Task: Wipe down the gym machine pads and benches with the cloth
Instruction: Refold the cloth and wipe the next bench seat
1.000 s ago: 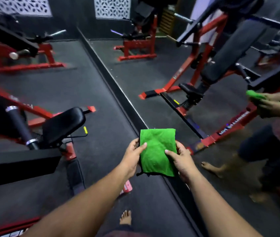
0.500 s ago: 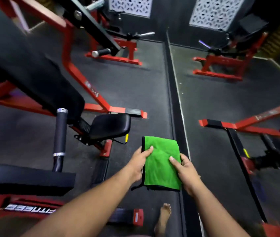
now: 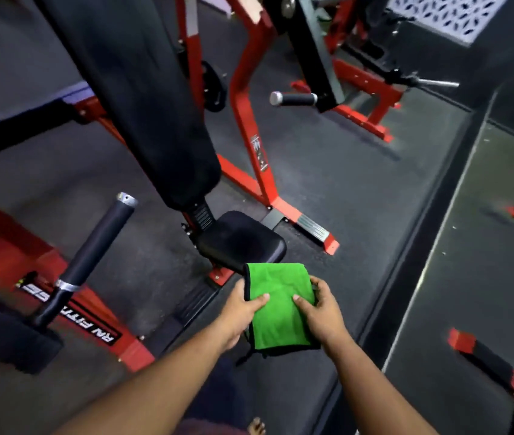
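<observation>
A: Where is the cloth?

B: The green cloth point(image 3: 280, 304) is folded flat, with dark trim along its left and bottom edges. It is held up in front of the body by 2 hands. The left hand point(image 3: 239, 312) pinches the left edge, thumb on top. The right hand point(image 3: 321, 312) grips the right edge, thumb on the face and fingers curled behind.

A: What does it sit against?

B: Its top edge overlaps the near rim of the black seat pad point(image 3: 240, 241) in this view; I cannot tell whether they touch. The long black back pad point(image 3: 142, 98) rises tilted from just behind the seat.

A: And room around it?

B: To the left stands a black roller handle point(image 3: 92, 255), well apart from the cloth, on the red frame point(image 3: 251, 130). A second grip point(image 3: 294, 98) juts out farther back. Dark rubber floor point(image 3: 359, 189) lies open to the right, up to a mirror edge point(image 3: 437, 233). A bare foot point(image 3: 257, 426) shows at the bottom.
</observation>
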Action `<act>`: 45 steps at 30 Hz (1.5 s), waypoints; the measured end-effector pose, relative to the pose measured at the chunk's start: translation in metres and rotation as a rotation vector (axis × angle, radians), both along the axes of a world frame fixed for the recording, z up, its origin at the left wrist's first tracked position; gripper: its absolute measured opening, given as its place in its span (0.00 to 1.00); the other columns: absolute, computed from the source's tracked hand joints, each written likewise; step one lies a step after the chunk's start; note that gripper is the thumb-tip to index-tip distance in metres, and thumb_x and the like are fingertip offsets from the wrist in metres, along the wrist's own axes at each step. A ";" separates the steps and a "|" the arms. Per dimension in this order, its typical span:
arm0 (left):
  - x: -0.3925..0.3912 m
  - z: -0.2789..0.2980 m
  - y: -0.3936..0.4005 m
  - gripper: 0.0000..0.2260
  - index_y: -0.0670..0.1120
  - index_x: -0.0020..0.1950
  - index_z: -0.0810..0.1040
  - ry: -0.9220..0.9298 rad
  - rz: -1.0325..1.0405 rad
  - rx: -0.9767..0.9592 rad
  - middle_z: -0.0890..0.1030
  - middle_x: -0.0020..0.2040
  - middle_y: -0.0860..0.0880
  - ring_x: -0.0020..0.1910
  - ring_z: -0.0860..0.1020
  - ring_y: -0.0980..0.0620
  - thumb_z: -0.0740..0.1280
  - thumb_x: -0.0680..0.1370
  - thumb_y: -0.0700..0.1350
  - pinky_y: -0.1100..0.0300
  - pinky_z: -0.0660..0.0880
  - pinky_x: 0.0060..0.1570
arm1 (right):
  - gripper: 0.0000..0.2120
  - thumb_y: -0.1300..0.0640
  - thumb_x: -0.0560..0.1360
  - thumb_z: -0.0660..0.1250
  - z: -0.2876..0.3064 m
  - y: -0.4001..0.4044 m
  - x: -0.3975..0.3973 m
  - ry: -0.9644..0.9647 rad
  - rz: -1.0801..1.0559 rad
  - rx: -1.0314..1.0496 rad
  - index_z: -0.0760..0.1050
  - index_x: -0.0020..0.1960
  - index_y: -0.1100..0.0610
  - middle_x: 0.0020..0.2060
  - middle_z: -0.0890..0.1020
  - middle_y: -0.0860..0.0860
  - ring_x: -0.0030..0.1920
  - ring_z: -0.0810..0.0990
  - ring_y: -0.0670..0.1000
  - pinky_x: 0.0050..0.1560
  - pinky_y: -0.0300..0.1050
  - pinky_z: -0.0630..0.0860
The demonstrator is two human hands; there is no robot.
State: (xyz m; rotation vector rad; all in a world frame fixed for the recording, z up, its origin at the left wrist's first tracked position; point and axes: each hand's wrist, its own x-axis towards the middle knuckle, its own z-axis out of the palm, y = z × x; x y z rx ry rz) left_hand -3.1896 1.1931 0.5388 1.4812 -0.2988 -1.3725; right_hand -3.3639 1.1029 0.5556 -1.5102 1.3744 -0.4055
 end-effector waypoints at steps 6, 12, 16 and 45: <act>0.024 -0.096 -0.092 0.15 0.49 0.57 0.79 -0.173 0.092 0.148 0.86 0.51 0.51 0.51 0.84 0.51 0.74 0.72 0.49 0.45 0.81 0.56 | 0.25 0.58 0.77 0.72 -0.065 -0.112 0.048 0.226 0.227 -0.094 0.69 0.71 0.47 0.62 0.80 0.49 0.63 0.79 0.52 0.64 0.52 0.75; 0.053 -0.198 -0.190 0.17 0.42 0.59 0.79 -0.400 0.020 0.322 0.83 0.52 0.46 0.50 0.81 0.46 0.75 0.75 0.50 0.57 0.73 0.46 | 0.25 0.59 0.79 0.67 -0.160 -0.229 0.100 0.433 0.447 -0.176 0.67 0.75 0.52 0.65 0.74 0.56 0.62 0.76 0.59 0.60 0.54 0.74; 0.066 -0.243 -0.220 0.24 0.43 0.72 0.74 -0.612 -0.045 0.488 0.79 0.64 0.40 0.63 0.76 0.39 0.65 0.81 0.56 0.49 0.73 0.59 | 0.22 0.53 0.81 0.62 -0.214 -0.268 0.132 0.612 0.603 -0.237 0.67 0.75 0.50 0.70 0.68 0.59 0.66 0.73 0.65 0.61 0.59 0.73; 0.042 -0.319 -0.226 0.29 0.52 0.84 0.52 -0.926 0.113 0.793 0.48 0.84 0.54 0.83 0.42 0.52 0.49 0.82 0.56 0.38 0.49 0.79 | 0.36 0.28 0.78 0.51 -0.285 -0.301 0.181 0.730 1.319 -0.269 0.36 0.79 0.31 0.77 0.25 0.42 0.78 0.26 0.63 0.67 0.82 0.60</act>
